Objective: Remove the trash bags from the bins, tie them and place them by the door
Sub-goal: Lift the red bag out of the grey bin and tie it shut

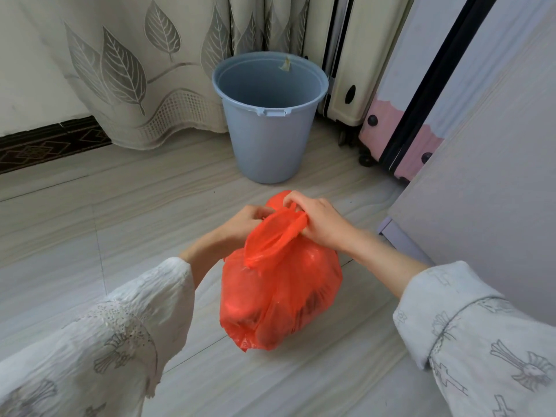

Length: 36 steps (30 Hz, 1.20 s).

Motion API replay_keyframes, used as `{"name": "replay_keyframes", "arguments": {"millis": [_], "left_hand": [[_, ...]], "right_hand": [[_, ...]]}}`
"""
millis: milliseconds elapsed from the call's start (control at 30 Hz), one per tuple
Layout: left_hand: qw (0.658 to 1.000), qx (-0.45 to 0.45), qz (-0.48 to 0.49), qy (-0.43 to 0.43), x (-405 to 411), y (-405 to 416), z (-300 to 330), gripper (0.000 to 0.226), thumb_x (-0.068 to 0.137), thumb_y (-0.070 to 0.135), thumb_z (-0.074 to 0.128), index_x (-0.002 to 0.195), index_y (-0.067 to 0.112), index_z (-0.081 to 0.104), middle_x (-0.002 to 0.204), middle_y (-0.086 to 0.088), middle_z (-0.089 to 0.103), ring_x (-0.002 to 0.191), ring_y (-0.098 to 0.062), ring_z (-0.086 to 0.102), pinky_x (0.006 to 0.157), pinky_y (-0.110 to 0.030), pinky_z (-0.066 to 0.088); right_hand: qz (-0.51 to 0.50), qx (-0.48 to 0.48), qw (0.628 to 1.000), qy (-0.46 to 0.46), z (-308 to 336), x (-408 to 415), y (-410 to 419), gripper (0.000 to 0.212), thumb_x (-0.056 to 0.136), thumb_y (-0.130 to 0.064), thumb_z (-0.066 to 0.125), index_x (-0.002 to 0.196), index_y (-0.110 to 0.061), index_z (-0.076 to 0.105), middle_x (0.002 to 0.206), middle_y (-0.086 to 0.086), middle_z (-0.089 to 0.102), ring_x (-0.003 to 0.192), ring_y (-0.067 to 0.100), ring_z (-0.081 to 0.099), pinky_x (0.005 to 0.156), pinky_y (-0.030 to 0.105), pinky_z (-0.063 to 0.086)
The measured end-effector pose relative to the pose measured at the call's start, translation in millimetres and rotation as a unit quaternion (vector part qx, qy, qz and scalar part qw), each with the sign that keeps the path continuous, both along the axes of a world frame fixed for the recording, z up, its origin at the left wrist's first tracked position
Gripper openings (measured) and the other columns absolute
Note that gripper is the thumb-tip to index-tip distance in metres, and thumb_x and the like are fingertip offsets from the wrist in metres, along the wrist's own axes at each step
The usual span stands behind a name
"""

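1 orange bag [279,296] sits out of the blue bin [269,115]; left hand [243,222] and right hand [320,224] pinch its handles above the bundle; the knot looks unfinished; carrying to the door remains.

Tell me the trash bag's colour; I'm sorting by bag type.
Translucent orange-red trash bag, seen from the head view.

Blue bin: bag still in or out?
Out. The blue bin shows a bare interior; the orange bag sits on the floor in front of it.
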State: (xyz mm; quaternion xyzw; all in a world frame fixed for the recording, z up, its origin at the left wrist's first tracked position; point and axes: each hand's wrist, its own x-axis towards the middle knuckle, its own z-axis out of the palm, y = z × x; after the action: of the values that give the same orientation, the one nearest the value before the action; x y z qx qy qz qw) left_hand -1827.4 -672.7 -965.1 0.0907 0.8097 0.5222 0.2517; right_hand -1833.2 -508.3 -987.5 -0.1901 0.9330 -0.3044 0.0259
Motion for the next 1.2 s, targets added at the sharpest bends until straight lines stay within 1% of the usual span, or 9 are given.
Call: {"name": "replay_keyframes", "arguments": {"millis": [67,167,233,333,600,767,900,1033,1200], "left_hand": [[1.0,-0.002,0.008,0.007,2,2,1,0.012,0.087,0.007,0.053,0.085,0.005,0.064,0.068,0.002,0.054,0.047,0.005,0.043,0.045,-0.008,0.034],[0.999,0.011,0.037,0.013,1,2,-4,0.03,0.084,-0.003,0.051,0.059,0.012,0.052,0.049,0.015,0.049,0.043,0.006,0.039,0.044,-0.009,0.032],[0.998,0.033,0.049,-0.013,1,3,-6,0.014,0.084,0.009,0.057,0.071,0.007,0.061,0.06,0.007,0.057,0.059,0.002,0.046,0.055,-0.014,0.039],[0.996,0.043,0.052,-0.066,1,5,-6,0.018,0.089,0.023,0.056,0.093,0.01,0.067,0.065,0.006,0.062,0.058,0.0,0.054,0.048,-0.007,0.042],[0.997,-0.046,0.059,0.026,-3,4,-24,0.024,0.077,0.018,0.071,0.059,0.024,0.056,0.06,0.006,0.054,0.047,0.004,0.046,0.054,-0.015,0.036],[0.993,-0.056,0.098,0.046,-2,1,-32,0.025,0.079,0.021,0.067,0.056,0.024,0.058,0.064,0.004,0.057,0.062,-0.01,0.049,0.065,-0.026,0.037],[0.995,-0.048,0.087,0.026,-1,0,-31,0.029,0.09,0.024,0.054,0.061,0.02,0.059,0.065,-0.001,0.06,0.057,-0.007,0.053,0.063,-0.025,0.041],[0.995,0.009,0.1,-0.009,0,-3,-33,0.013,0.085,0.014,0.061,0.075,0.016,0.053,0.064,-0.001,0.061,0.039,0.003,0.051,0.043,-0.012,0.038],[0.998,-0.022,0.063,0.021,-2,-1,-36,0.019,0.085,0.012,0.06,0.103,0.019,0.06,0.057,0.008,0.063,0.044,0.002,0.056,0.058,-0.021,0.046]], "right_hand": [[-0.026,-0.026,0.999,0.01,1,2,-1,0.017,0.078,-0.012,0.053,0.094,-0.009,0.058,0.074,0.003,0.06,0.07,0.024,0.054,0.064,0.029,0.034],[-0.076,-0.062,0.994,-0.043,-3,-3,0,0.008,0.077,-0.013,0.056,0.071,-0.012,0.061,0.065,-0.001,0.059,0.065,0.018,0.051,0.063,0.026,0.027],[-0.15,-0.152,0.966,-0.149,-4,-5,-1,0.022,0.071,-0.008,0.063,0.055,-0.021,0.056,0.059,-0.006,0.056,0.063,0.013,0.051,0.064,0.028,0.034],[-0.237,-0.282,0.883,-0.289,0,-5,-2,0.017,0.067,0.0,0.066,0.064,-0.017,0.064,0.066,0.001,0.061,0.066,0.015,0.056,0.068,0.03,0.044],[-0.191,-0.395,0.77,-0.463,0,-5,7,0.018,0.081,0.005,0.055,0.08,-0.01,0.065,0.065,0.0,0.068,0.062,0.009,0.061,0.061,0.016,0.049],[-0.201,-0.426,0.77,-0.431,-11,-2,-1,0.025,0.08,0.012,0.052,0.082,-0.01,0.065,0.058,-0.004,0.069,0.06,0.008,0.062,0.061,0.016,0.052],[-0.196,-0.427,0.794,-0.386,-13,-1,1,0.03,0.08,0.016,0.049,0.087,-0.008,0.067,0.079,0.005,0.066,0.074,0.013,0.061,0.064,0.014,0.053],[-0.137,-0.413,0.823,-0.364,-15,2,5,0.032,0.08,0.016,0.047,0.096,-0.005,0.065,0.081,0.002,0.066,0.077,0.009,0.061,0.072,0.012,0.051],[-0.118,-0.393,0.836,-0.365,-14,3,11,0.031,0.081,0.015,0.05,0.086,-0.011,0.066,0.066,-0.009,0.072,0.065,-0.001,0.065,0.068,0.011,0.051]]}}
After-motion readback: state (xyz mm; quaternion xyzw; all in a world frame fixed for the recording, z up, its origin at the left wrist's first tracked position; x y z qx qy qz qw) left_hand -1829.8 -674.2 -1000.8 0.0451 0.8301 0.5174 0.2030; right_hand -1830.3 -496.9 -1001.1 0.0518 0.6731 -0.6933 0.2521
